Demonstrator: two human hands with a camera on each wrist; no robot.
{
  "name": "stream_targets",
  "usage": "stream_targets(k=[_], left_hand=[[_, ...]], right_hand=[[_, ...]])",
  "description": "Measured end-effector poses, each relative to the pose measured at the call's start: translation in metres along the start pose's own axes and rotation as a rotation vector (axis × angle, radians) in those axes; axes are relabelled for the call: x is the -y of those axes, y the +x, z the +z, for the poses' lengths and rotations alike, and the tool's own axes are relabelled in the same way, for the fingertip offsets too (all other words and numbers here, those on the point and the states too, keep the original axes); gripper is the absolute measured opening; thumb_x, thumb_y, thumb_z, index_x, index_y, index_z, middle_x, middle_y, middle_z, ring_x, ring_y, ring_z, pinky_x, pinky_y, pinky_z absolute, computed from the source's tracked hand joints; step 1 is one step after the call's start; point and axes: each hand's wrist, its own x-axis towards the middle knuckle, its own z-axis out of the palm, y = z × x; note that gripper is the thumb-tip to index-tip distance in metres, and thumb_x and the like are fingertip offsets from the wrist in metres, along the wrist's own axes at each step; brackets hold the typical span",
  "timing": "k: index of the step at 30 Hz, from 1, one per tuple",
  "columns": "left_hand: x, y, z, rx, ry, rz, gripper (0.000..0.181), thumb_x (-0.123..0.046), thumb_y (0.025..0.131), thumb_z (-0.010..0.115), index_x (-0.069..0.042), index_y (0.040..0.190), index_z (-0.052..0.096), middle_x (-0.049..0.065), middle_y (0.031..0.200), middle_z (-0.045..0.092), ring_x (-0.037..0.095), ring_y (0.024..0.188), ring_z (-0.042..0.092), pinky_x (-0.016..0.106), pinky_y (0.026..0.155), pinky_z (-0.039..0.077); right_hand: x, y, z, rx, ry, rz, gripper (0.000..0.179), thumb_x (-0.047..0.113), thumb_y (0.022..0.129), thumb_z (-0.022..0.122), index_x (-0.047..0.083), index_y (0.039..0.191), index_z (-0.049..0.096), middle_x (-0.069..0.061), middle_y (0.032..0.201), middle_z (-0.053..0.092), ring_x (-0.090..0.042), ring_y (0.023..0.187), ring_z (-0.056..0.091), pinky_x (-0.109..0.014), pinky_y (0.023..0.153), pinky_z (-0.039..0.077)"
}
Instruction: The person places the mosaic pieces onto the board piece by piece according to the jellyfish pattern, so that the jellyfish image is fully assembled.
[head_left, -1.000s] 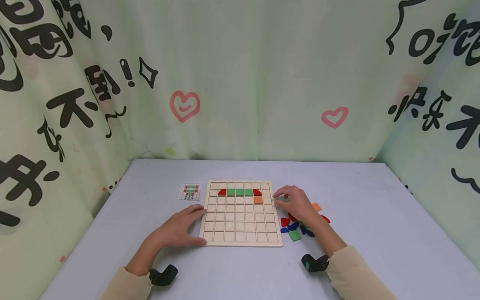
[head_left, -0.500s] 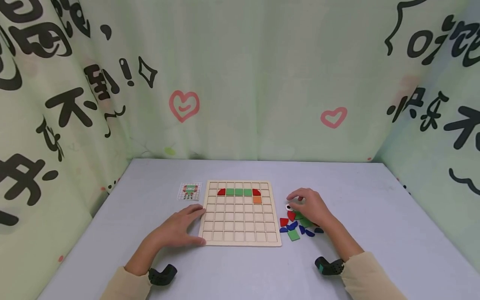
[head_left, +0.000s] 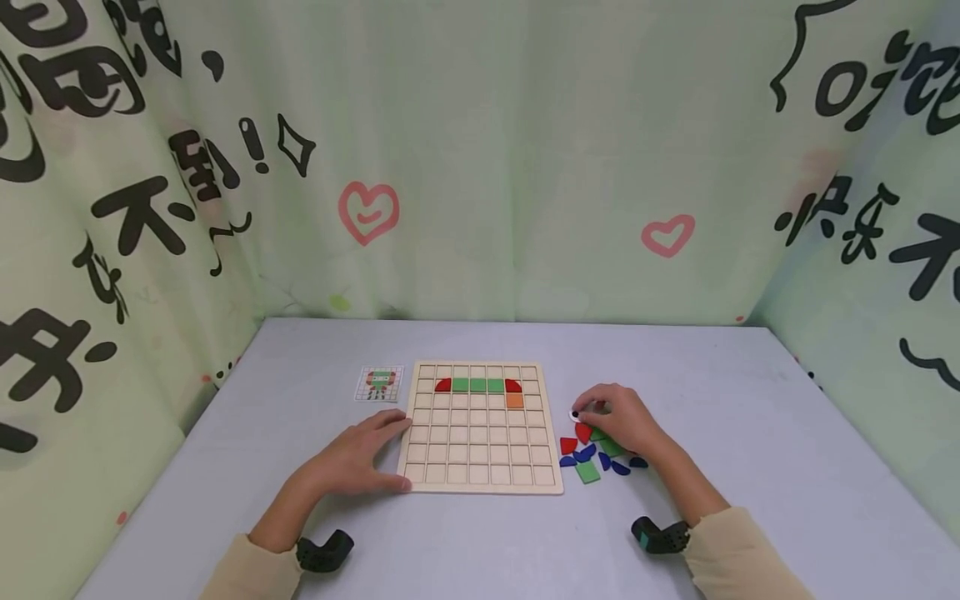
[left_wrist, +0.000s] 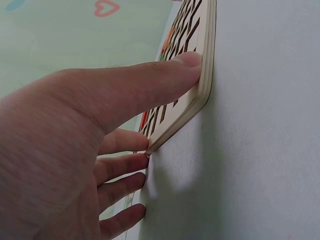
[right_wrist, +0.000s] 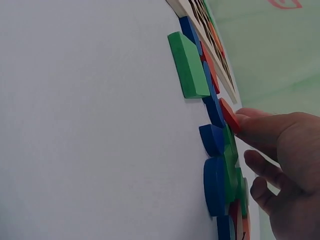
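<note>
A wooden grid board (head_left: 480,450) lies on the table. Along its second row run a red piece, several green squares and another red piece, with an orange square (head_left: 515,400) below the right end. My left hand (head_left: 358,454) rests at the board's left side, thumb on the near corner (left_wrist: 189,62) and straight fingers along the edge. To the right of the board, my right hand (head_left: 618,417) pinches a small white round piece with a black dot (head_left: 574,415) between thumb and forefinger. The right wrist view hides that piece behind a red one (right_wrist: 229,115).
Loose red, blue and green pieces lie right of the board, among them a green square (head_left: 588,472) and a blue half-round (right_wrist: 215,187). A picture card (head_left: 379,383) with a gridded figure lies left of the board. A printed curtain (head_left: 517,167) surrounds the table.
My right hand has drawn away from the board's right edge to the loose pieces, then lowered slightly and closed its fingertips on the white round piece. My left hand has stayed put.
</note>
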Motion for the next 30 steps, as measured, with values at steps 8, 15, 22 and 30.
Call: stream_targets(k=[8,15,22,30], left_hand=[[-0.002,0.0,-0.002,0.005,0.008,-0.01,0.086,-0.048,0.074,0.079,-0.012,0.145,0.044,0.009,0.153,0.037,0.033,0.141,0.036,0.056,0.111,0.034],[-0.003,-0.002,-0.002,0.006,0.008,-0.004,0.086,-0.047,0.074,0.079,-0.011,0.145,0.045,0.01,0.152,0.038,0.033,0.14,0.037,0.057,0.11,0.034],[-0.003,-0.003,-0.002,0.008,-0.005,0.002,0.087,-0.048,0.074,0.079,-0.011,0.145,0.044,0.01,0.152,0.037,0.034,0.14,0.037,0.057,0.11,0.034],[-0.002,-0.002,-0.001,0.007,0.01,-0.009,0.086,-0.048,0.075,0.079,-0.013,0.145,0.044,0.009,0.153,0.037,0.033,0.141,0.036,0.057,0.111,0.034]], right_hand=[[0.007,0.006,0.007,-0.029,0.008,-0.018,0.012,0.009,0.089,0.068,0.014,0.098,0.074,-0.007,0.106,0.071,-0.019,0.088,0.056,-0.028,0.076,0.052],[0.009,0.004,0.01,-0.036,-0.012,0.031,0.014,0.016,0.086,0.072,0.014,0.1,0.074,-0.008,0.107,0.069,-0.02,0.091,0.055,-0.027,0.073,0.053],[0.009,0.003,0.012,-0.039,-0.015,0.046,0.015,0.017,0.085,0.073,0.014,0.1,0.074,-0.007,0.104,0.069,-0.019,0.091,0.054,-0.024,0.071,0.051],[0.013,0.007,0.014,-0.047,-0.016,0.039,0.015,0.019,0.085,0.073,0.014,0.1,0.074,-0.009,0.105,0.069,-0.021,0.093,0.055,-0.026,0.073,0.053]])
